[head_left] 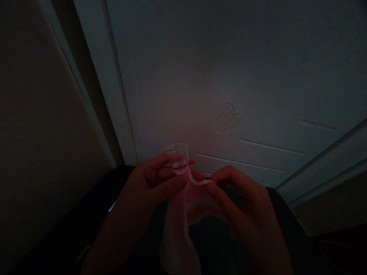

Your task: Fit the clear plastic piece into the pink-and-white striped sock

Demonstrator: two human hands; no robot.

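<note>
Left: left hand [145, 183], fingers curled around small clear glass [179, 153], roughly upright, thumb against pink-and-white cloth [179, 229] just below glass base. Cloth hangs down between hands, upper edge running across to right (colors muted in dim light). Farther right: striped heart [226, 121] grooved into pale panel [177, 76] behind; right hand [246, 200], thumb and fingers pinching cloth edge.

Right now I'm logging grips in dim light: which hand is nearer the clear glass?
Left. The left hand holds the clear glass near its base; the right hand is apart from it, to the right, pinching the edge of the pink-and-white cloth.
</note>
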